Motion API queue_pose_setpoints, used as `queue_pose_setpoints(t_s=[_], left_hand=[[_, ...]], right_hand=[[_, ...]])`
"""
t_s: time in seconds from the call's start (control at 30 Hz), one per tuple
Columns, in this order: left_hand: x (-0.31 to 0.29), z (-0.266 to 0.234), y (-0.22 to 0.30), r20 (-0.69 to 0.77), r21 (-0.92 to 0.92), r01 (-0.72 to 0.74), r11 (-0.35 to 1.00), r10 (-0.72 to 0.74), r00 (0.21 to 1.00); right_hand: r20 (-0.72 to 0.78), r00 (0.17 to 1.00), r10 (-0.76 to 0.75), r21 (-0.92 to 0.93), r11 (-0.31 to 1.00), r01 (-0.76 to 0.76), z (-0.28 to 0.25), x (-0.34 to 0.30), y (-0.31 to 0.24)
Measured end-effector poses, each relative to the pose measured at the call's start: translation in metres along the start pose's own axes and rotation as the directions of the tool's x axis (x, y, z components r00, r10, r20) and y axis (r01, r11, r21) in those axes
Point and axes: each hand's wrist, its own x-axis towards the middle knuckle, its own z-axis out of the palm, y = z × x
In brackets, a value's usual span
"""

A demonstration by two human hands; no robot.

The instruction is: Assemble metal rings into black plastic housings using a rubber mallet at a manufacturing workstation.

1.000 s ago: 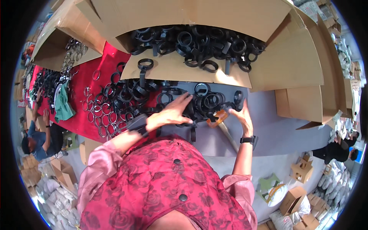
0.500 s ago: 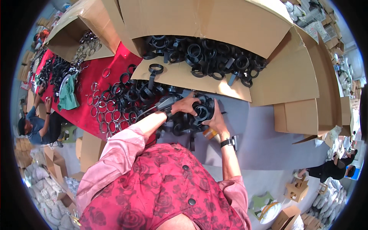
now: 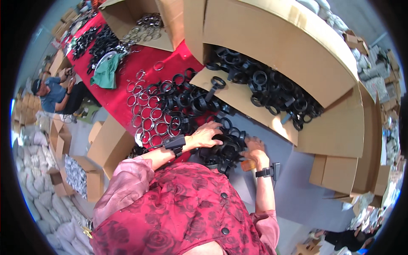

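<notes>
At the near edge of the surface [image 3: 293, 187], spread left hand [image 3: 206, 135] and spread right hand [image 3: 256, 151] flanked loose black rings [image 3: 229, 147]; carton [image 3: 289, 42] held more.

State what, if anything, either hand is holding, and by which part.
Can't tell: the left hand and right hand flank the black rings, but no grip on any one shows clearly.

Two hands, one left hand [image 3: 207, 135] and one right hand [image 3: 255, 149]; two black wrist devices [image 3: 175, 145], one per arm. Black rings [image 3: 227, 149] run to dozens, too overlapped for an exact count; silver rings [image 3: 148, 130] on the red cover [image 3: 112, 102] number over a dozen. One orange-headed tool [image 3: 248, 165]. One green cloth [image 3: 105, 74]. Two vest buttons [image 3: 225, 230].
</notes>
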Motion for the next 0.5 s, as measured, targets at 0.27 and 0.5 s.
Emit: queue_pose_setpoints(t_s=[0.27,0.5], left_hand=[[0.004,-0.064,-0.095,-0.656,-0.040,0.418,0.908,-0.339,0.674],[0.055,-0.072,-0.063,-0.588,-0.282,0.209,0.936,-0.341,0.734]], right_hand=[[-0.669,0.742,0.030,0.364,0.885,0.292,0.030,0.141,-0.020],[-0.669,0.734,0.114,0.502,0.798,0.334,0.019,0.240,-0.012]])
